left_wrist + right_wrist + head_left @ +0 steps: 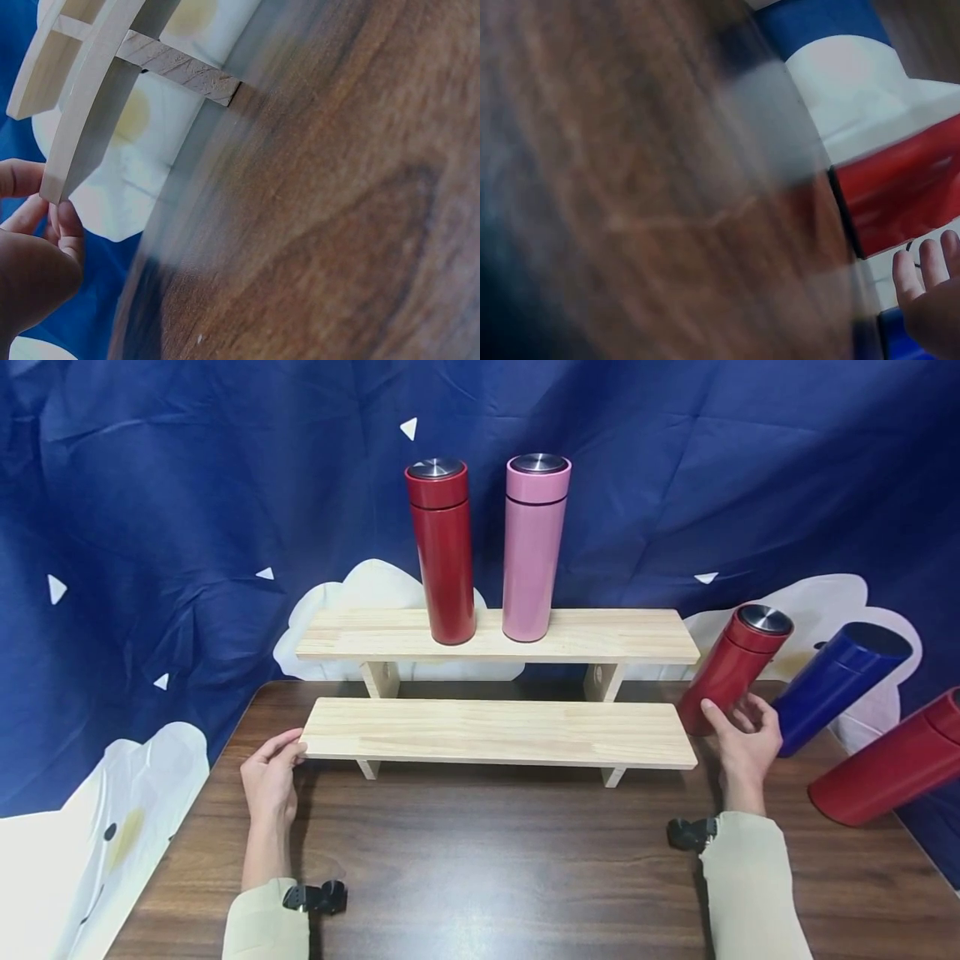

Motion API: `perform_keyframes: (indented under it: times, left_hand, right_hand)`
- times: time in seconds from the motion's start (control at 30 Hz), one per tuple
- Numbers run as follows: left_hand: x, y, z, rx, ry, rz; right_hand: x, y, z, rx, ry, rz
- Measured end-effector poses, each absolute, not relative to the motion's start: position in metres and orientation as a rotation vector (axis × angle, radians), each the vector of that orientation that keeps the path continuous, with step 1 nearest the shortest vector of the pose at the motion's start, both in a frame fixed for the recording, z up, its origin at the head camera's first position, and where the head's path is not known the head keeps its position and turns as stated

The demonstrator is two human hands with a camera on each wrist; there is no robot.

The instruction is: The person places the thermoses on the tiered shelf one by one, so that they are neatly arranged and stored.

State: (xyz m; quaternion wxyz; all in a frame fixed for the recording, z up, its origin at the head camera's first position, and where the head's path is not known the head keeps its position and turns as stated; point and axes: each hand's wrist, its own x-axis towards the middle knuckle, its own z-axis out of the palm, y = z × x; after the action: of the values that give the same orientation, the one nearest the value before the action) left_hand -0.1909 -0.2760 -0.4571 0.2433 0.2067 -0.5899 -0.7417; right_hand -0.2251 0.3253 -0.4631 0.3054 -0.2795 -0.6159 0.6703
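Note:
At the lower tier's left end, my left hand (273, 777) pinches the corner of the pale two-tier wooden shelf (487, 731). The left wrist view shows thumb and fingers on both faces of that board (71, 154). Beside a red thermos bottle (727, 672) on the table, right of the shelf, is my right hand (746, 747). Its thumb overlaps the bottle's lower part in the head view. In the right wrist view the fingers (932, 264) look extended just beside the red bottle (900, 187); whether they touch it I cannot tell.
On the upper tier stand another red thermos (446, 560) and a pink thermos (532, 560). A blue thermos (836, 689) and a further red thermos (892, 760) stand at the right of the brown wooden table (480, 868). Behind hangs a blue cloth (187, 485) with white shapes.

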Motion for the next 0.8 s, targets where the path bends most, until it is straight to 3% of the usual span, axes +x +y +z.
perform_keyframes:
  times: [0.8]
  left_hand:
    - [-0.191, -0.277, -0.458, 0.584, -1.616, -2.021]
  right_hand:
    - [-0.239, 0.336, -0.473, -0.751, -1.901, 1.771]
